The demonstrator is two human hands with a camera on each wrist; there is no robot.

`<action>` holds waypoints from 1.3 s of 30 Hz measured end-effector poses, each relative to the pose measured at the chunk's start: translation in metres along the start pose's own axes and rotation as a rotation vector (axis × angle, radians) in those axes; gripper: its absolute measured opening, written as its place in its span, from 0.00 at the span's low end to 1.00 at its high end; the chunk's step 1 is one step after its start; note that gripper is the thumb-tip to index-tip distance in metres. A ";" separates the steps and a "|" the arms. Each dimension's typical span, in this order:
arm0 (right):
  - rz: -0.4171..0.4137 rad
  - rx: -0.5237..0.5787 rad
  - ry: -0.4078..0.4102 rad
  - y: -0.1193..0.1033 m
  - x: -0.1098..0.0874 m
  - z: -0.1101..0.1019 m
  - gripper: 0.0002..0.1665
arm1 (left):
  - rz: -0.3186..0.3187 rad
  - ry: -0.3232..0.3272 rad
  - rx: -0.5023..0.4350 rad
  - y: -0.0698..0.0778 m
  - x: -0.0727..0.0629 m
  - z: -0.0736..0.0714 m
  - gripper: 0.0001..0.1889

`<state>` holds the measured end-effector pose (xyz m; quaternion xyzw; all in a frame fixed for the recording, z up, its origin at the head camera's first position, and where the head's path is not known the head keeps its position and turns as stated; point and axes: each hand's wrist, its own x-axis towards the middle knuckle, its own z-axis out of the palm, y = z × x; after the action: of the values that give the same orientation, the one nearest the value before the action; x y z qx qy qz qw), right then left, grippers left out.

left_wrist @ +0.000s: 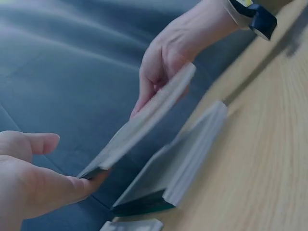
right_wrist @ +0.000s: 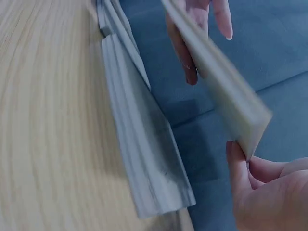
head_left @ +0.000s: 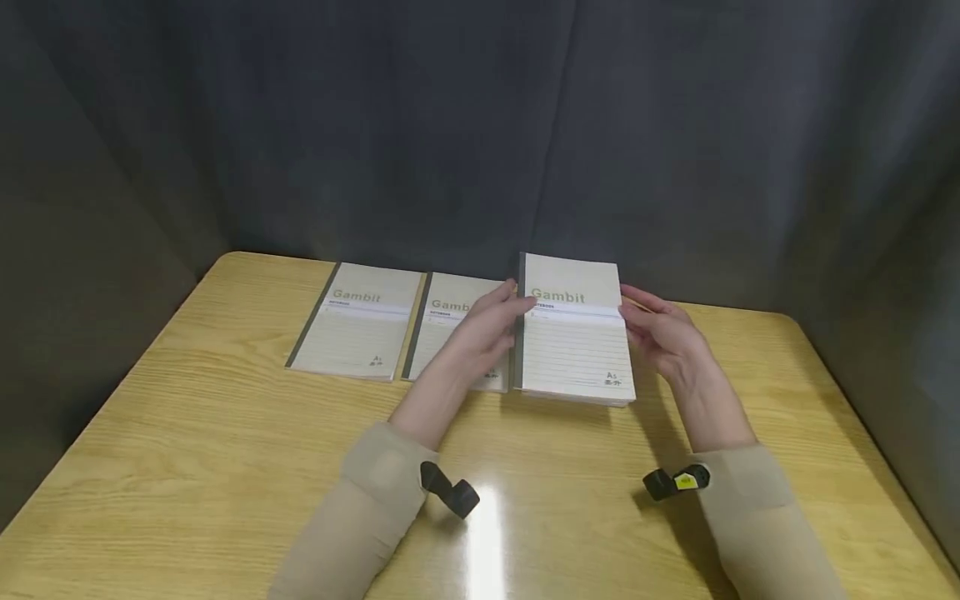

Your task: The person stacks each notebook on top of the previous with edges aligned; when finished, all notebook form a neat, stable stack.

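Observation:
A pale "Gambit" notebook (head_left: pixel 573 342) with a dark spine is held tilted above a stack of notebooks (left_wrist: pixel 190 156), and a gap shows between them in both wrist views. My right hand (head_left: pixel 667 333) pinches its right edge between thumb and fingers, seen closely in the right wrist view (right_wrist: pixel 279 192). At the spine side, my left hand (head_left: pixel 480 329) supports the notebook from below with extended fingers. Its thumb (left_wrist: pixel 44 143) stands apart from the cover. The stack is mostly hidden under the raised notebook in the head view.
Two more notebook piles lie in a row to the left, a far-left one (head_left: pixel 360 325) and a middle one (head_left: pixel 442 333) partly behind the left hand. They sit near the back of the wooden table (head_left: pixel 225 467). A dark curtain (head_left: pixel 375 125) hangs behind it.

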<state>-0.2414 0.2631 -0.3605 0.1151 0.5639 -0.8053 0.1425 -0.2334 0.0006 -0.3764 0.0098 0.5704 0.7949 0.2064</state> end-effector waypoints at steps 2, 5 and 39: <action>0.011 0.024 0.000 0.003 0.001 -0.007 0.42 | 0.011 0.004 0.016 -0.004 0.002 0.003 0.44; 0.021 0.070 -0.036 0.004 0.001 -0.014 0.42 | 0.040 0.011 0.023 -0.008 0.005 0.006 0.44; -0.031 -0.383 0.088 0.010 -0.010 -0.006 0.34 | 0.053 -0.056 0.084 -0.027 0.011 0.006 0.35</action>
<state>-0.2286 0.2665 -0.3678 0.1122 0.7141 -0.6796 0.1247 -0.2330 0.0164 -0.4018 0.0560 0.5968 0.7749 0.2005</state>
